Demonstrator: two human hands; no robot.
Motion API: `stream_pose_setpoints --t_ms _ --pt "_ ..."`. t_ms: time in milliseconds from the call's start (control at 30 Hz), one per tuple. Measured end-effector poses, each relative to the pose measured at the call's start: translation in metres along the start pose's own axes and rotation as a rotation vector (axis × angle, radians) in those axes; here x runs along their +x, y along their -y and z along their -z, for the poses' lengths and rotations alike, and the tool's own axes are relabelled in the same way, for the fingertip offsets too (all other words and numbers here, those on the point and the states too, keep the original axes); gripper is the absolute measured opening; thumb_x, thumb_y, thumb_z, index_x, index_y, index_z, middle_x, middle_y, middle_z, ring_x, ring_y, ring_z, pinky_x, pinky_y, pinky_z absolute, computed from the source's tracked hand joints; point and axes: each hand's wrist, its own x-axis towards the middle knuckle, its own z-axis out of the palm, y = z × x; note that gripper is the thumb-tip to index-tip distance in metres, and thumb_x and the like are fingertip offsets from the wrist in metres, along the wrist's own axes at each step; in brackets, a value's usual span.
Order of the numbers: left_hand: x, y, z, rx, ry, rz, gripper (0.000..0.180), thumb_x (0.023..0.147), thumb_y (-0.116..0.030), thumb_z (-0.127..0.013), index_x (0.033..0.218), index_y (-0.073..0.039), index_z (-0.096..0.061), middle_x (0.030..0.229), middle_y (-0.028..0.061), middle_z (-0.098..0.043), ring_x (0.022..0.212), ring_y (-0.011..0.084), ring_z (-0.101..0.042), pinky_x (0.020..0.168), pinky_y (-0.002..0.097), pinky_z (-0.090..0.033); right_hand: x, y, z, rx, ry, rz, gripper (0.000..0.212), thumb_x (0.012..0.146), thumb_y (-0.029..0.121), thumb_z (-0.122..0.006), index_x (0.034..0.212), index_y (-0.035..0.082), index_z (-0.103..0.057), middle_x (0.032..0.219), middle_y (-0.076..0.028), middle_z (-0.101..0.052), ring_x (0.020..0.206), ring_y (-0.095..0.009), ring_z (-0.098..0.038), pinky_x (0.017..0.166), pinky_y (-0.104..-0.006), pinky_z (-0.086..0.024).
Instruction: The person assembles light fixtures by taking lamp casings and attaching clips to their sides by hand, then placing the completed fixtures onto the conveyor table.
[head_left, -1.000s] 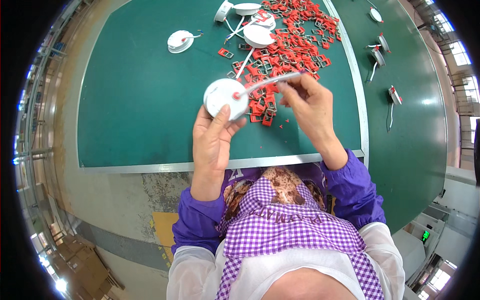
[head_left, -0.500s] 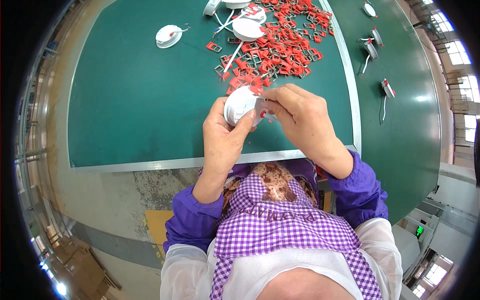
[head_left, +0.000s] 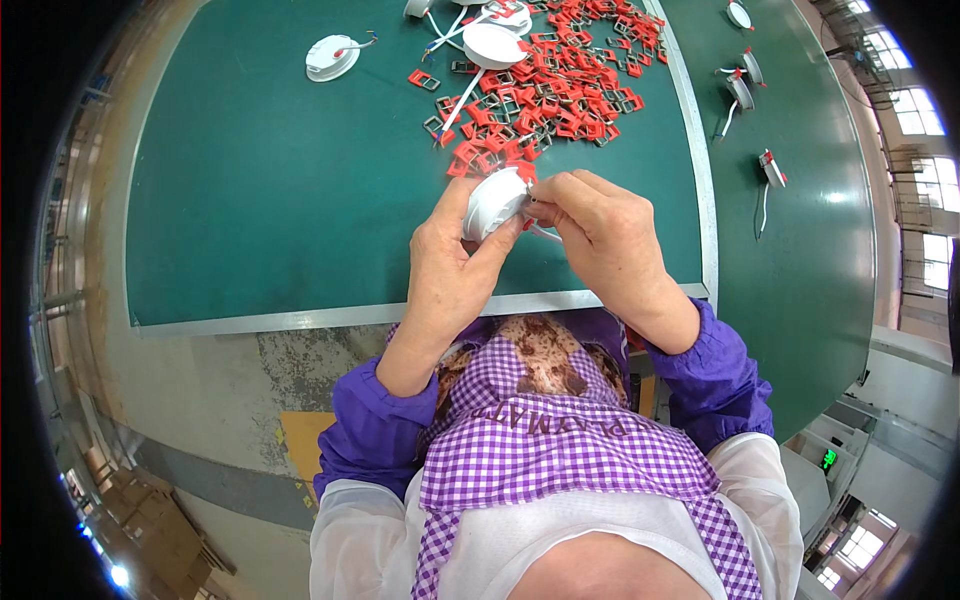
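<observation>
My left hand (head_left: 445,265) is wrapped round a white round downlight (head_left: 492,208), its thumb on the near rim. The light is tilted on edge above the table. A red clip (head_left: 526,171) sits at its far right edge, where the fingers of my right hand (head_left: 600,225) are pinched together on it. My right fingertips partly hide the clip. A white cable (head_left: 546,234) comes out below them. Just beyond the light lies a spread pile of red clips with metal wire springs (head_left: 560,95).
On the green table (head_left: 260,220) another downlight (head_left: 333,59) lies at the far left. More downlights (head_left: 494,46) with cables cluster at the back beside the pile. Across a metal edge strip (head_left: 700,190), several downlights (head_left: 772,170) rest on a second green surface (head_left: 815,260).
The downlight has turned in my left hand, its face swinging more edge-on. My right fingers stay pinched at its right edge. The whole view has shifted slightly.
</observation>
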Motion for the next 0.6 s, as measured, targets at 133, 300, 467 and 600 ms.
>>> stream_pose_setpoints --t_ms 133,300,467,600 --pt "-0.014 -0.008 -0.002 0.014 0.072 0.048 0.024 0.085 -0.008 -0.070 0.106 -0.001 -0.060 0.084 0.0080 -0.067 0.077 0.0097 -0.061 0.068 0.0287 -0.050 -0.007 -0.012 0.013 0.307 0.092 -0.199 0.022 0.079 0.001 -0.071 0.100 0.003 -0.064 0.088 -0.012 -0.068 0.073 -0.022 -0.070 0.061 -0.0334 -0.053" --pt "-0.038 -0.017 -0.002 0.126 0.187 -0.006 0.022 0.084 -0.006 -0.070 0.103 -0.001 -0.061 0.084 0.0094 -0.067 0.075 0.0126 -0.065 0.067 0.0292 -0.050 -0.030 0.003 0.028 0.443 0.157 -0.402 0.037 0.081 0.005 -0.074 0.116 0.000 -0.061 0.093 -0.014 -0.071 0.073 -0.018 -0.072 0.064 -0.0294 -0.054" --pt "-0.048 -0.020 -0.004 0.102 0.194 0.051 0.020 0.085 -0.006 -0.070 0.102 -0.001 -0.061 0.082 0.0078 -0.067 0.074 0.0107 -0.063 0.066 0.0282 -0.050 -0.025 0.008 0.034 0.549 0.374 -0.609 0.043 0.083 -0.006 -0.068 0.125 -0.006 -0.058 0.112 -0.016 -0.068 0.089 -0.018 -0.070 0.077 -0.0286 -0.058" --pt "-0.054 -0.013 -0.001 0.030 0.163 0.117 0.020 0.085 -0.007 -0.070 0.101 -0.002 -0.060 0.081 0.0057 -0.066 0.074 0.0083 -0.061 0.066 0.0268 -0.049 -0.026 -0.002 0.023 0.528 0.372 -0.501 0.039 0.082 -0.001 -0.071 0.119 -0.006 -0.061 0.105 -0.017 -0.070 0.081 -0.016 -0.070 0.069 -0.0287 -0.057"
